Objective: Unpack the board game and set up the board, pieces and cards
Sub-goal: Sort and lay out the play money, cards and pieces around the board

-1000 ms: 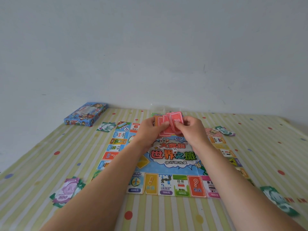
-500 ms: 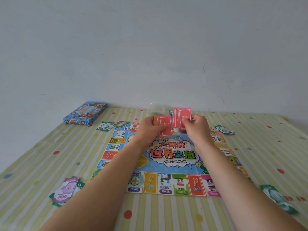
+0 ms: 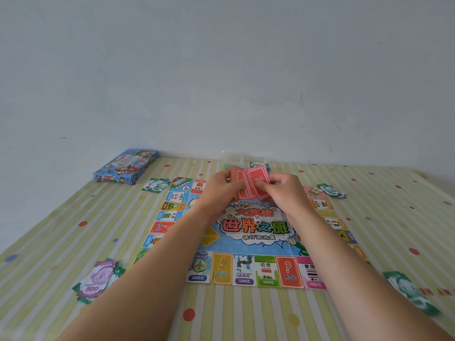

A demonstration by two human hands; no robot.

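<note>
The paper game board [image 3: 256, 269] lies unfolded flat on the striped tablecloth, its title panel in the middle with a small white die [image 3: 257, 219] on it. Above the board's far half I hold a fanned stack of red-backed cards [image 3: 251, 184]. My left hand [image 3: 219, 190] grips the stack from the left, my right hand [image 3: 283, 193] pinches the front cards from the right. More cards and a clear bag lie behind the hands, mostly hidden.
The blue game box [image 3: 125, 166] sits at the far left by the wall. Play-money piles lie at the near left [image 3: 97, 281], near right [image 3: 411, 291], far left [image 3: 156, 184] and far right [image 3: 330, 189]. The table [image 3: 49, 242] ends at the wall.
Half a second ago the red cards were split between the two hands, held apart. Now both hands have come together and the cards overlap in one fan.
</note>
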